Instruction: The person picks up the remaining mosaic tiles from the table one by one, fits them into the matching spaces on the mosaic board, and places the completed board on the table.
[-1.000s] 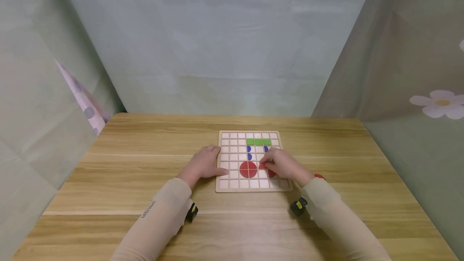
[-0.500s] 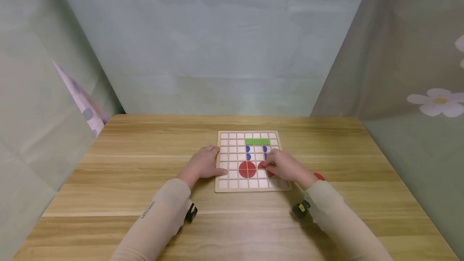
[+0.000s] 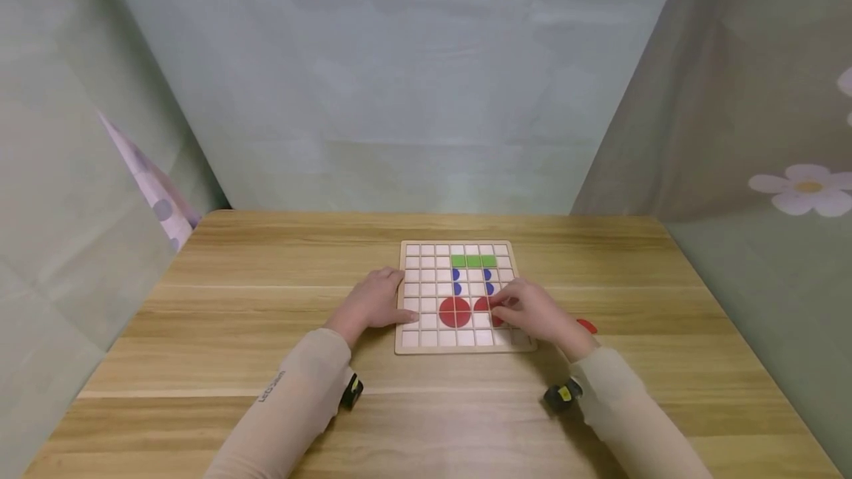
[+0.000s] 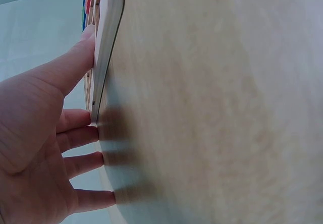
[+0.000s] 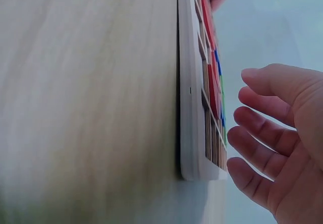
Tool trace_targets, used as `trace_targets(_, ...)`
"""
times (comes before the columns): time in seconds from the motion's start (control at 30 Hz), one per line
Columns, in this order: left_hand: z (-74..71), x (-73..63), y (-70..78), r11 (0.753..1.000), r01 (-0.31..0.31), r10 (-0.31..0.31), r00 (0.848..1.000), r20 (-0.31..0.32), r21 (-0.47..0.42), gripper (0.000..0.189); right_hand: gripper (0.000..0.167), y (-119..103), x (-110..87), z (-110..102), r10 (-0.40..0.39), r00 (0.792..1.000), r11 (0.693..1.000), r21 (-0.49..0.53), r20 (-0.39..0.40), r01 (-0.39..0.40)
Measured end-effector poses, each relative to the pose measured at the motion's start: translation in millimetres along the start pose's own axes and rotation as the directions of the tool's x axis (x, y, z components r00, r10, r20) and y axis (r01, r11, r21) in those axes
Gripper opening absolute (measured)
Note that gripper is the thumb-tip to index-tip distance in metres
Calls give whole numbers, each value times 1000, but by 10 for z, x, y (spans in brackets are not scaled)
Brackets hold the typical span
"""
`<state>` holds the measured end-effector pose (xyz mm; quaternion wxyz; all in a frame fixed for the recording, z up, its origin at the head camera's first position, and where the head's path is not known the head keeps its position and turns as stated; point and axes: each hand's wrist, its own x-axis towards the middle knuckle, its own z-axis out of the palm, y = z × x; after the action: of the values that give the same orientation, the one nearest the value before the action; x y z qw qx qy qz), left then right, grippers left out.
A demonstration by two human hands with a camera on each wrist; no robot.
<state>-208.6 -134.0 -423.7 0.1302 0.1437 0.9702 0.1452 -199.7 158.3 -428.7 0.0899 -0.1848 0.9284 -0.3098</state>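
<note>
A square wooden grid board lies on the table, holding green square tiles, blue half-circle tiles and red quarter-circle tiles. My left hand rests at the board's left edge, its thumb over the rim and its straight fingers against the side and tabletop, as the left wrist view shows. Over the second group of red tiles hovers my right hand, partly hiding them. In the right wrist view the right hand's fingers are loosely bent, apart from the board, with nothing between them.
A loose red piece lies on the wooden table right of the board, partly behind the right wrist. Cloth curtains stand behind the table and at both sides.
My right hand has drawn slightly right and its fingertips have come away from the red tile, uncovering more of the blue half-circles. The left hand stays in place.
</note>
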Motion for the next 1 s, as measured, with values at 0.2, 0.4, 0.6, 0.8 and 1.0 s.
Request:
trace_targets(0.2, 8, 4, 0, 1000, 7, -7, 1000, -1, -3, 91, 20, 37, -70, -31, 55, 998, 998, 42, -22, -54)
trace_targets(0.4, 20, 13, -7, 1000, 7, -7, 1000, -6, 0, 90, 21, 86, -148, -55, 30, 998, 998, 53, -55, -27)
trace_targets(0.6, 11, 10, 1, 1000, 10, -10, 1000, -3, -7, 90, 22, 135, -219, -75, 35, 995, 998, 62, -92, -29)
trace_targets(0.8, 4, -3, 6, 1000, 13, -13, 1000, 1, -5, 90, 23, 207, -287, -99, 58, 992, 997, 54, -113, -52)
trace_targets(1.0, 3, -5, 7, 1000, 13, -13, 1000, 0, -6, 90, 22, 275, -361, -128, 65, 984, 997, 51, -163, -58)
